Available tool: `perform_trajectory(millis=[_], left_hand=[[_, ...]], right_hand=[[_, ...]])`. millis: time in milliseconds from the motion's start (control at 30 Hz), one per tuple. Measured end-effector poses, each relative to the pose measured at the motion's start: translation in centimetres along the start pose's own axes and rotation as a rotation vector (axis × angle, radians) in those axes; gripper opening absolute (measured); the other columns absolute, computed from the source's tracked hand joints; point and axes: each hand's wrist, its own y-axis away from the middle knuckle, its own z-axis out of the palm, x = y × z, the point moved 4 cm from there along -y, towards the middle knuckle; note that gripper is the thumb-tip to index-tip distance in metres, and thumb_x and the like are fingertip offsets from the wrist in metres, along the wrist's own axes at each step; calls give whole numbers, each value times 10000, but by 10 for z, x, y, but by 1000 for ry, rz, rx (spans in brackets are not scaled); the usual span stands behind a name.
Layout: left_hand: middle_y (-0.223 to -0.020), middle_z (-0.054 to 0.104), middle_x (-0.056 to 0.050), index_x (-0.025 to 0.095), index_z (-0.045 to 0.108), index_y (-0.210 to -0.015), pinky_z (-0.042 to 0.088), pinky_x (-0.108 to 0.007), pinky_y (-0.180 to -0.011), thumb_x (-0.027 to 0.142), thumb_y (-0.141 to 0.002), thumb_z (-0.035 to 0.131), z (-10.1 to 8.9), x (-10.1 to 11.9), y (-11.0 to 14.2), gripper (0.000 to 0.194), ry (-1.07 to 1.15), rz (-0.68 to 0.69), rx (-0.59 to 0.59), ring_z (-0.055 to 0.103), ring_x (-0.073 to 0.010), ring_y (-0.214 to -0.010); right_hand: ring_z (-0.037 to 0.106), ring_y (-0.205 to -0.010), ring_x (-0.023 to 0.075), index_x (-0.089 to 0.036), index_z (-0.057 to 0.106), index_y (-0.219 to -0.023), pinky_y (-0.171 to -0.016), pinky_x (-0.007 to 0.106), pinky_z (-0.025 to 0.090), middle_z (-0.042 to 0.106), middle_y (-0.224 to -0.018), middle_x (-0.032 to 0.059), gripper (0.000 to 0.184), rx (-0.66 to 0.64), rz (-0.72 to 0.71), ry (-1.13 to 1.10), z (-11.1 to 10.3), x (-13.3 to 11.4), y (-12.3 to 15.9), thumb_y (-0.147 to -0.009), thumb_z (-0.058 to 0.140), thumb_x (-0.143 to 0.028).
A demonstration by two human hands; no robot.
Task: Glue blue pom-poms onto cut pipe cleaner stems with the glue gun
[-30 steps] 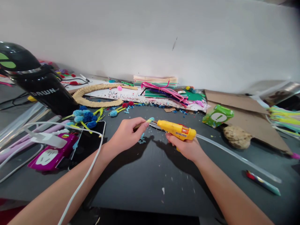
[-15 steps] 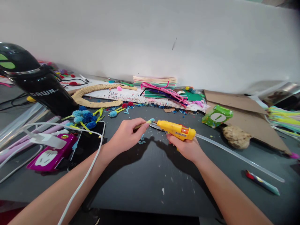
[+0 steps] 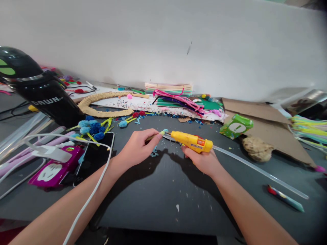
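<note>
My right hand (image 3: 201, 160) grips a yellow hot glue gun (image 3: 190, 139), with a long clear glue stick (image 3: 260, 170) trailing from its back end. The nozzle points left and sits at, or very near, a small fuzzy pipe cleaner piece (image 3: 163, 132), yellow-green with a light blue end. That piece is pinched between the thumb and fingers of my left hand (image 3: 141, 144); whether tip and piece touch, I cannot tell. Below my fingers, light blue fuzzy scraps (image 3: 154, 152) lie on the dark table (image 3: 163, 204).
On the left stand a black bottle (image 3: 48, 92), a magenta power strip (image 3: 56, 166) and blue fuzzy flowers (image 3: 93, 128). A white cable (image 3: 94, 190) crosses my left forearm. To the right are a green box (image 3: 236, 126), a beige lump (image 3: 257, 148), cardboard (image 3: 278, 136) and a pen-like tube (image 3: 284, 198).
</note>
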Motion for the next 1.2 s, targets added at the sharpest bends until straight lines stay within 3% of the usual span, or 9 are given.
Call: perform_trajectory(millis=[667,933,1067,1200], left_hand=[[-693,520,16,156,609,-824,286,-245,-561,416,-969,461,0,-1,0,332,11,-15,-17,419,-101,-622],[-680,493,23,158,600,-829,284,-245,-563,421,-969,467,-1,-3,0,326,18,-13,7,406,-99,-621],[-694,497,20,156,604,-842,291,-243,-563,433,-967,467,-2,-2,-1,333,51,-21,16,404,-101,-628],[-741,549,4,152,622,-859,307,-242,-575,449,-965,465,-3,-2,0,352,85,-35,24,434,-109,-660]], right_hand=[[525,-528,133,-215,499,-629,-503,238,393,514,-550,-42,184,13,21,38,-6,-5,0,-786,557,-289],[596,-564,154,-216,597,-673,-537,238,448,612,-589,-32,153,65,28,116,-9,-1,-4,-775,563,-325],[694,-733,205,-226,709,-790,-679,276,531,728,-749,-6,166,102,79,82,-16,7,-7,-758,615,-359],[712,-906,253,-236,749,-968,-781,324,549,762,-955,32,343,169,112,50,-35,16,-15,-782,638,-501]])
